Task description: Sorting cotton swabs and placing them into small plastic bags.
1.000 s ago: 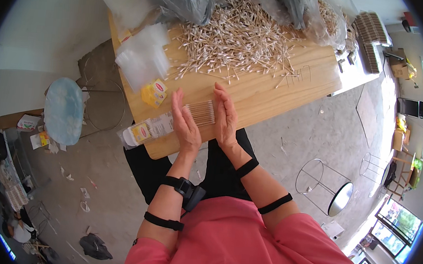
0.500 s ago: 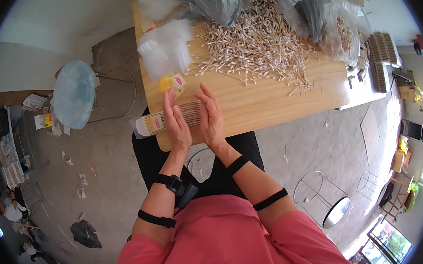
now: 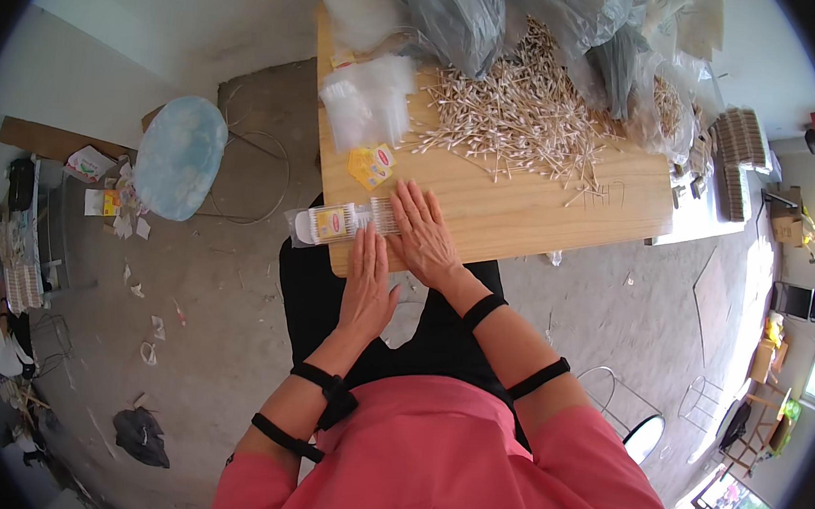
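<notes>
A clear plastic bag of cotton swabs [image 3: 333,224] with a yellow and white label lies flat at the front left corner of the wooden table. My left hand [image 3: 369,285] rests its outstretched fingertips on the middle of the bag. Flat over the bag's right end lies my right hand [image 3: 425,237], fingers straight, hiding that end. Neither hand is closed around anything. Just beyond the bag are small yellow cards [image 3: 370,165]. A stack of clear plastic bags [image 3: 366,103] lies further back.
A big heap of loose cotton swabs [image 3: 519,120] covers the table's far part, with grey plastic bags [image 3: 455,14] behind it. The wooden table's [image 3: 563,230] front edge runs before my lap. A round blue stool [image 3: 181,157] stands left on the floor, a black-topped stool [image 3: 644,436] at right.
My hands, upright on edge around the bag before, now lie flat on it with fingers stretched. My left hand has come nearer to me, uncovering the label. The whole view has shifted slightly.
</notes>
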Demonstrator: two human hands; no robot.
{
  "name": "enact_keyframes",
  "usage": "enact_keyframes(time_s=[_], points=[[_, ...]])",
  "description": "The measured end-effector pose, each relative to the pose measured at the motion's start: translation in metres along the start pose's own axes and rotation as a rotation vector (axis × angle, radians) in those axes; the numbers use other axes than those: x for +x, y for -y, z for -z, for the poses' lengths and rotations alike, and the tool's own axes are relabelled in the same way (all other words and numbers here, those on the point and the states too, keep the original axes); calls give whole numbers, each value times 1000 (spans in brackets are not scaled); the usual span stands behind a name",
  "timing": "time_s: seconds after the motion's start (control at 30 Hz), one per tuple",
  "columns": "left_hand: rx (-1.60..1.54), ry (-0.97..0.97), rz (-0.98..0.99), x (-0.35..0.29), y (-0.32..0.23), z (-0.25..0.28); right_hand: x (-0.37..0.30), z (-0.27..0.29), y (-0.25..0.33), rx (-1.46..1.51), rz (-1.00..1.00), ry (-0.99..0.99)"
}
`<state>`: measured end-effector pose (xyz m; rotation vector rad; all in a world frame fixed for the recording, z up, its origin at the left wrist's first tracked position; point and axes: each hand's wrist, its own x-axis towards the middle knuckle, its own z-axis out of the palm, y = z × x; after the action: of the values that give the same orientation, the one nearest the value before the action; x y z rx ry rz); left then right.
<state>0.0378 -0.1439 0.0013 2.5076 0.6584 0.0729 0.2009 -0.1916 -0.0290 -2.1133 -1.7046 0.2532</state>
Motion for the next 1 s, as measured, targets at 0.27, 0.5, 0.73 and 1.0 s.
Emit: enact_keyframes(time_s=[0.27,0.5,0.73,1.0], points=[[362,-91,66,47,17,-27,-1,-7,2,-24,-53,40],[448,-63,112,49,9,-23,-3,-5,5,-161,-42,-16],[430,135,137,47,-3,12,-6,-7,2,-107,-51,63],[111,-109,66,9,60,44,-9,-6,2,-129,-64,34]])
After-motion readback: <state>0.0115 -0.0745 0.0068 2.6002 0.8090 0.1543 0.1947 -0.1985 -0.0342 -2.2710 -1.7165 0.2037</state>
